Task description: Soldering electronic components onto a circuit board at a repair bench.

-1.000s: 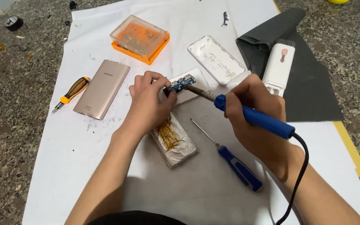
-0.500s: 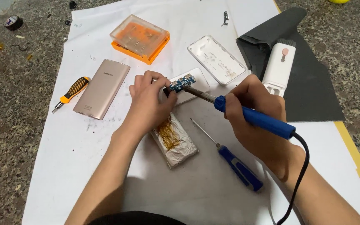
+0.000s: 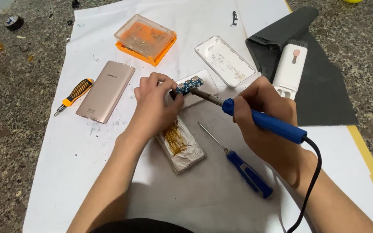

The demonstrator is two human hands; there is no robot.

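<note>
A white paper sheet (image 3: pixel 109 172) covers most of the speckled floor (image 3: pixel 9 129) and carries all work items. A dark grey cloth (image 3: pixel 324 86) lies at the far right, partly on the sheet, with a white handheld device (image 3: pixel 291 69) resting on its left edge.

A rose-gold power bank shell (image 3: pixel 105 90) lies left of centre, long axis running near-left to far-right. An orange case with a clear lid (image 3: pixel 145 39) sits far of it. A white plastic housing half (image 3: pixel 224 61), open side up, lies between the case and the cloth.

A foil-wrapped battery cell (image 3: pixel 181 144) with amber tape lies at centre, partly under the left wrist. A blue-handled screwdriver (image 3: pixel 242 169) lies just right of the cell, tip pointing far-left. A black-and-orange screwdriver (image 3: pixel 75 96) lies at the left edge of the sheet, near the power bank shell.

The left hand (image 3: pixel 154 110) is closed narrow, thumb and fingertips pinching 1 small blue circuit board (image 3: pixel 187 85) above a white housing piece (image 3: pixel 199 92). The board sits at centre, just far of the cell.

The right hand (image 3: pixel 264 121) is wrapped around the blue grip of a soldering iron (image 3: pixel 260 121). The iron's metal tip touches the near-right edge of the board. Its black cord (image 3: pixel 311 181) runs toward the near right.

A roll of black tape (image 3: pixel 13 21) lies on the floor at the far left.
</note>
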